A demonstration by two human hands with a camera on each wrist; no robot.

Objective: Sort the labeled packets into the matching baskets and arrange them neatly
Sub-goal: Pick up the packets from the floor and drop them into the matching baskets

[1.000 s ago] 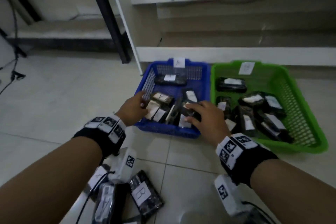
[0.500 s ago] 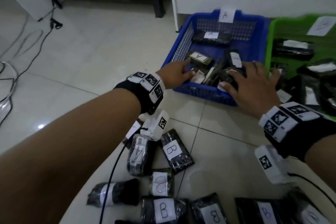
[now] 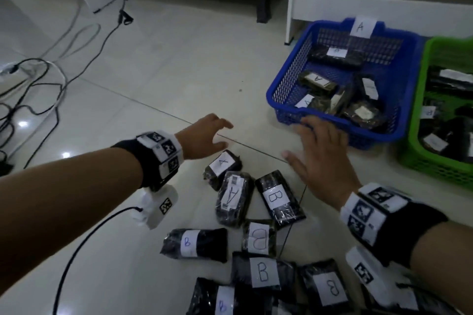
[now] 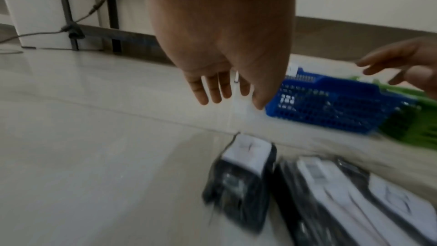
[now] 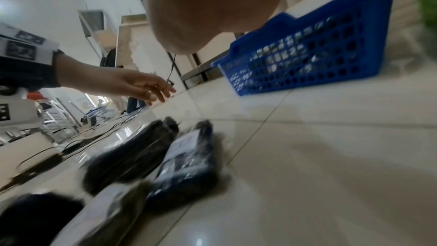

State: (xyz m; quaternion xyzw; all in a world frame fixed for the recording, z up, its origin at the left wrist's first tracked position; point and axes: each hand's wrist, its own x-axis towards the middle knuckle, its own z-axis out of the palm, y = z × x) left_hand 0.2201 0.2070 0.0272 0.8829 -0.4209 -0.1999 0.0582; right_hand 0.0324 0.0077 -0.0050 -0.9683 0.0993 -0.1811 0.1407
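left hand (image 3: 202, 138): over the floor tiles just beyond the small "a" packet, fingers spread and loose, nothing in it; the left wrist view shows the fingers (image 4: 214, 89) hanging straight above bare tile.
right hand (image 3: 321, 161): palm down, fingers fanned wide, between the pile of packets and the blue basket; its fingertips are close by the basket's near rim, and whether they touch it i cannot tell. it holds nothing.
small "a" packet (image 3: 222, 166): on the floor just under the left hand, label up, apart from the hand.
long "a" packet (image 3: 234, 199): lying beside the small one, barcode sticker at its far end, touching it at the corner.
"b" packet (image 3: 279, 198): right of the long "a" packet, just below the right hand's thumb.
other "b" packets (image 3: 262, 272): a loose heap nearer the person, several overlapping, labels mostly up.
blue basket (image 3: 284, 79): on the floor at the upper right, tagged "a" on its far wall; black packets lie in it at mixed angles, a few showing "a" labels.
green basket (image 3: 419, 158): touching the blue one on its right side, partly out of frame, with dark packets inside; one label looks like "b", blurred.
cables (image 3: 51, 77): looped on the tiles far to the left, well apart from the packets.
wrist bands (image 3: 163, 153): black, with square marker tags, on both forearms.
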